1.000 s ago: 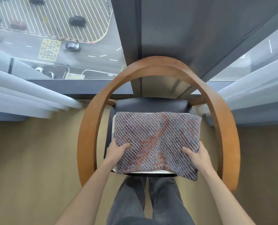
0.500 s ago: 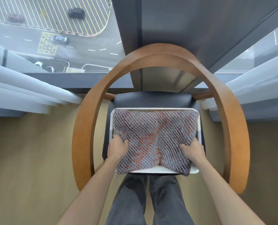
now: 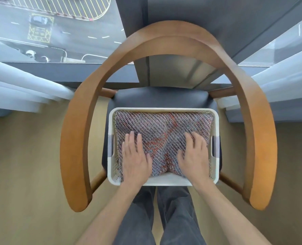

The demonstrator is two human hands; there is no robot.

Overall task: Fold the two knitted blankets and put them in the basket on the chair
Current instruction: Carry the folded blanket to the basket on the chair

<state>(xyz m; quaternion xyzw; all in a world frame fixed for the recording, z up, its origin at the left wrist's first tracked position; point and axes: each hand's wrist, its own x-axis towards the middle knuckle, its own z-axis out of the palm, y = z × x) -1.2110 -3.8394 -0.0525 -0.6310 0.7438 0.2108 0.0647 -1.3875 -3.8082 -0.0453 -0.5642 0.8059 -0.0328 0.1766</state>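
Left hand (image 3: 135, 156) and right hand (image 3: 193, 154): fingers straight, palms flat on the folded knitted blanket (image 3: 164, 126), gripping nothing. Blanket sits inside the white basket (image 3: 164, 109), centre frame, on the chair (image 3: 72, 138). Step, as judged: pressing it home. Next: lift hands clear. Second blanket not visible.

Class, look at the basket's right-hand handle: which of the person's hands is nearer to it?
Right. The right hand rests on the blanket just beside that handle; the left hand rests on the blanket's far side, by the opposite wall of the basket.
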